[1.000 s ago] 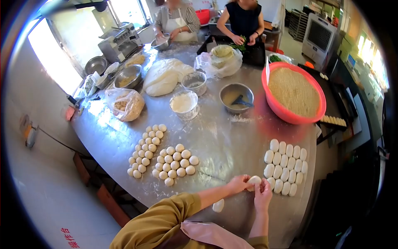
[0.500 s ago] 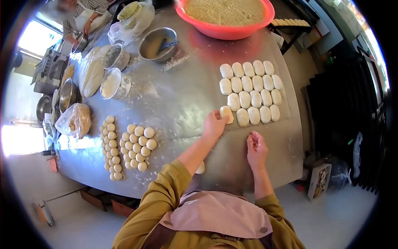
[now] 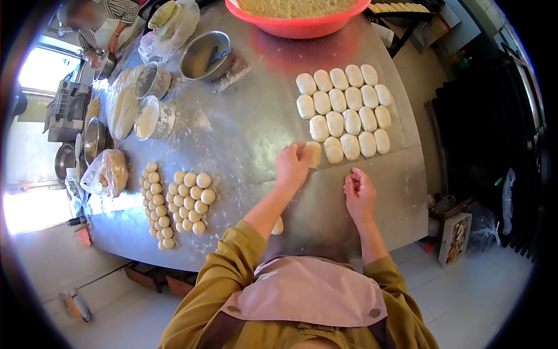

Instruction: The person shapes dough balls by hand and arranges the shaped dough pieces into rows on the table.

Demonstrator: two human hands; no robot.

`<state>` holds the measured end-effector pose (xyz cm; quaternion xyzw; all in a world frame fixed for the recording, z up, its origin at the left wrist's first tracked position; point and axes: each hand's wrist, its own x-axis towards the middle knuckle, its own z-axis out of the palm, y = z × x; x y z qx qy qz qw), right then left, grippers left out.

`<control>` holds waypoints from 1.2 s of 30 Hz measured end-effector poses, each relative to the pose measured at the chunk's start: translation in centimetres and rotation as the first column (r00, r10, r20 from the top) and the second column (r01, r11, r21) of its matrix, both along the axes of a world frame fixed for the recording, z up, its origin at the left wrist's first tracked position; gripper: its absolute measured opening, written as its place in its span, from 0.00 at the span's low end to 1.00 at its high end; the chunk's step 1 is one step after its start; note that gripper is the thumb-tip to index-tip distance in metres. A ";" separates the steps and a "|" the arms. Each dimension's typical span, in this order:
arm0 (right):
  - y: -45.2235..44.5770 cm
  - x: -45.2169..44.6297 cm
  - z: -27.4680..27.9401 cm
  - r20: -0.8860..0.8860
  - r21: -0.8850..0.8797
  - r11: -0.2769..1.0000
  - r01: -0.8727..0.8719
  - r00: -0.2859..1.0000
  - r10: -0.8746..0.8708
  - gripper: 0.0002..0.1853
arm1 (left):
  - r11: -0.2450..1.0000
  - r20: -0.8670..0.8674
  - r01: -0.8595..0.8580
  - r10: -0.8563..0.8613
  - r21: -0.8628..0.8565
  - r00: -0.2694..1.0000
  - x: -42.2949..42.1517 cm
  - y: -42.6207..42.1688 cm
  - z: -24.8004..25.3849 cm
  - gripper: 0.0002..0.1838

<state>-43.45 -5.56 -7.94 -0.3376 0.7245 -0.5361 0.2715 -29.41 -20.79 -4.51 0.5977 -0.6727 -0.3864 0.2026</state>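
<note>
My left hand (image 3: 292, 167) is closed on an oval dough piece (image 3: 314, 152) at the left end of the front row, partly hiding it. Beside it, several pale, smooth, flattened dough pieces (image 3: 351, 121) lie in close rows on the metal table. My right hand (image 3: 360, 196) hovers just in front of these rows, its fingers curled in with nothing visible in them. Another dough piece (image 3: 278, 225) lies near the table's front edge, partly covered by my left forearm.
Two clusters of round dough balls (image 3: 190, 200) sit to the left. Further back are a red basin (image 3: 296, 26) of crumbly filling, a metal bowl (image 3: 225, 68), a flour tub (image 3: 165, 121) and a bagged lump (image 3: 107, 174). A person (image 3: 122, 23) handles a bowl at the far left.
The whole view has shifted a little with my head. My left hand now covers more of the dough piece at the row's end. My right hand stays curled near the same place.
</note>
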 end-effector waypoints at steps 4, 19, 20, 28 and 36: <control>0.0 0.2 0.3 -0.079 0.015 1.000 0.003 0.997 -0.002 0.13 | 0.993 -0.056 -0.059 0.065 0.105 0.996 -0.8 1.1 -0.1 0.18; -1.6 2.0 2.5 -0.151 0.115 0.992 -0.043 0.987 0.060 0.14 | 0.959 -0.071 -0.265 0.273 0.096 0.959 -1.8 3.9 -0.2 0.15; -2.1 2.5 2.8 -0.110 0.123 0.991 -0.058 0.991 0.072 0.14 | 0.969 -0.046 -0.227 0.232 0.099 0.972 -1.5 3.7 0.0 0.16; -5.0 6.1 1.7 -0.202 0.057 0.997 -0.045 0.978 0.055 0.14 | 0.975 -0.068 -0.177 0.187 0.134 0.980 0.2 2.9 -0.5 0.21; -5.2 5.1 1.7 -0.175 0.063 0.997 -0.039 0.983 0.049 0.15 | 0.966 -0.057 -0.100 0.117 0.239 0.992 0.6 2.2 0.0 0.22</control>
